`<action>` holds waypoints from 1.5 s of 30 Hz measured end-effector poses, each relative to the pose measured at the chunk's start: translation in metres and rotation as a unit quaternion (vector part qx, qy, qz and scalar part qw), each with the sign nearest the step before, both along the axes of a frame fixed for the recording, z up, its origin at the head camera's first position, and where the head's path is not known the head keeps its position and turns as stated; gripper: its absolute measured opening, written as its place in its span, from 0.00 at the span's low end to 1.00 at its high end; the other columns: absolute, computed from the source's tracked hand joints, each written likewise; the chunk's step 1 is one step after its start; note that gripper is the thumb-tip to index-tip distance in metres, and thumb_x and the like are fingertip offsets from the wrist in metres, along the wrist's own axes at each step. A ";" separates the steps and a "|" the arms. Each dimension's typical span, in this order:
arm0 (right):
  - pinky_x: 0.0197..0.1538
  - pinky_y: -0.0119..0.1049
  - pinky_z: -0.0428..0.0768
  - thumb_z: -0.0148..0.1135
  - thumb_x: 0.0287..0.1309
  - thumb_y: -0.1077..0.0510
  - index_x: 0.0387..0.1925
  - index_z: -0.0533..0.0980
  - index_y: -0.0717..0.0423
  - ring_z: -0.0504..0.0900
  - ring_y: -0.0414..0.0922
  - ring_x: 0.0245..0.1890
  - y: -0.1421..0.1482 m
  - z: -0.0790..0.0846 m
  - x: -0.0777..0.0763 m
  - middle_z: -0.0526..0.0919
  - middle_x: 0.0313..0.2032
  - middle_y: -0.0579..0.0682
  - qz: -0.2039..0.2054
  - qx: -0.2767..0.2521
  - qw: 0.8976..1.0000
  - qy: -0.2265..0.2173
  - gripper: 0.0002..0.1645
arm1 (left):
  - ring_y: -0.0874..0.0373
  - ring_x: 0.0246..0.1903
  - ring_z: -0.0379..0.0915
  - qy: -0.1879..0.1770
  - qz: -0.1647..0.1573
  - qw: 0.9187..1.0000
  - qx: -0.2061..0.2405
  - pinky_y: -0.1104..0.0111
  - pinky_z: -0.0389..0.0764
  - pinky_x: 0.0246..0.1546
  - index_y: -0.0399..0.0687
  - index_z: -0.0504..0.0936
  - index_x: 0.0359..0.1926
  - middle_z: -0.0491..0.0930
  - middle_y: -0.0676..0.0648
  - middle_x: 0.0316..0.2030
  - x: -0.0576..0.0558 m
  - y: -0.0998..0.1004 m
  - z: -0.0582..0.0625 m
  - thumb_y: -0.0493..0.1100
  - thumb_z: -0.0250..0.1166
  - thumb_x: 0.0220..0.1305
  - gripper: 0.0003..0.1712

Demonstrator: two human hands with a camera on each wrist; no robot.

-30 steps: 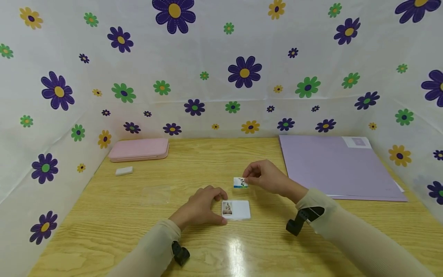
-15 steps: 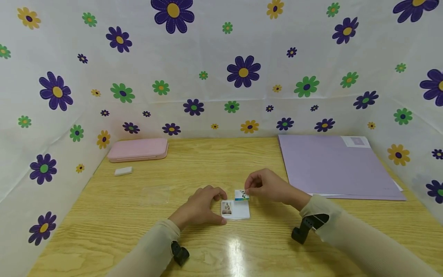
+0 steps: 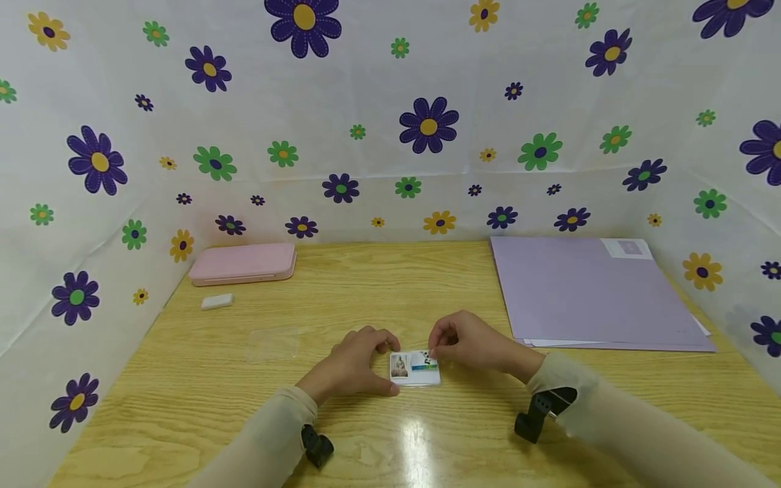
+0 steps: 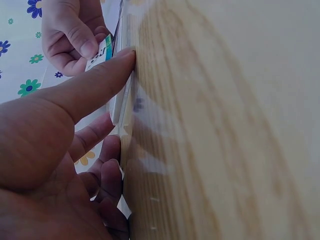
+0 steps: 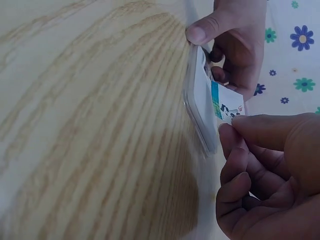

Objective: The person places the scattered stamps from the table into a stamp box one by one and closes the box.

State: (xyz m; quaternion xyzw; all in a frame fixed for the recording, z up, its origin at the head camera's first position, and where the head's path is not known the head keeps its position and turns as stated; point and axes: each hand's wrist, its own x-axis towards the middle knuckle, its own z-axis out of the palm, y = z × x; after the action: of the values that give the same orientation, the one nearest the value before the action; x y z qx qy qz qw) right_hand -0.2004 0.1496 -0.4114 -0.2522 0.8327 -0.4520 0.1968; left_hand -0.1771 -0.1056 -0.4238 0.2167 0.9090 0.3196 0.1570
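Note:
A white card stack (image 3: 421,379) in clear plastic lies flat on the wooden table in the head view. On its left part is a brown statue stamp (image 3: 399,367). My left hand (image 3: 356,366) holds the stack by its left side, thumb at the near corner, a finger at the far one. Between thumb and index finger my right hand (image 3: 472,342) pinches a small stamp (image 5: 226,102) with a black-and-white figure and a blue-green band. In the head view this stamp overlaps the stack's upper right part; in the right wrist view it stands tilted close over the white face.
Left of my hands lies a thin clear plastic sheet (image 3: 271,344). Farther back are a white eraser-like block (image 3: 217,301) and a pink pencil case (image 3: 243,264). A large purple folder (image 3: 598,291) with white sheets under it lies at the right. Flowered cloth (image 3: 366,156) walls the table.
My right hand has come down toward me, carrying the small stamp from beyond the card stack to over its upper right part. The left hand has stayed at the stack.

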 end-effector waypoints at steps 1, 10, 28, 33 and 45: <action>0.29 0.32 0.73 0.67 0.60 0.65 0.31 0.80 0.59 0.75 0.41 0.27 0.000 -0.001 0.000 0.82 0.27 0.50 0.000 0.001 1.000 -0.001 0.03 | 0.53 0.46 0.64 -0.001 0.000 1.000 0.000 0.50 0.67 0.48 0.61 0.77 0.49 0.71 0.54 0.44 0.000 0.000 0.000 0.54 0.82 0.44 0.32; 0.31 0.33 0.76 0.68 0.61 0.64 0.32 0.81 0.59 0.77 0.42 0.28 -0.001 -0.007 0.001 0.82 0.28 0.47 0.003 0.019 1.000 0.003 0.02 | 0.53 0.46 0.64 0.001 -0.003 1.000 0.001 0.51 0.66 0.48 0.60 0.77 0.49 0.71 0.54 0.44 0.000 0.000 0.000 0.54 0.82 0.44 0.31; 0.31 0.33 0.75 0.68 0.58 0.65 0.29 0.80 0.55 0.76 0.40 0.26 -0.003 -0.010 0.002 0.79 0.25 0.44 0.005 0.041 0.998 0.041 0.04 | 0.52 0.47 0.64 0.000 -0.001 1.000 0.001 0.49 0.66 0.49 0.61 0.77 0.50 0.71 0.54 0.44 0.000 -0.001 0.000 0.55 0.81 0.45 0.31; 0.30 0.32 0.74 0.68 0.56 0.66 0.28 0.79 0.55 0.74 0.39 0.25 -0.005 -0.009 0.004 0.77 0.24 0.43 0.004 0.050 0.997 0.058 0.06 | 0.52 0.48 0.64 -0.002 -0.002 1.000 0.000 0.49 0.66 0.50 0.61 0.77 0.50 0.71 0.54 0.45 0.000 -0.002 -0.001 0.55 0.81 0.45 0.31; 0.30 0.33 0.73 0.68 0.54 0.66 0.25 0.78 0.53 0.74 0.39 0.25 -0.006 -0.009 0.005 0.77 0.23 0.43 0.000 0.066 0.995 0.078 0.08 | 0.51 0.48 0.65 0.002 -0.005 1.000 -0.002 0.49 0.67 0.50 0.60 0.77 0.50 0.71 0.53 0.45 0.000 -0.001 0.000 0.55 0.81 0.45 0.31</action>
State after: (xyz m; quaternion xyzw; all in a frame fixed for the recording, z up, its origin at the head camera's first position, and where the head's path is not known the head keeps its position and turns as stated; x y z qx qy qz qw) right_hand -0.1949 0.1434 -0.4203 -0.2729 0.8736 -0.3747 0.1480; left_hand -0.1767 -0.1064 -0.4240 0.2212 0.9090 0.3164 0.1572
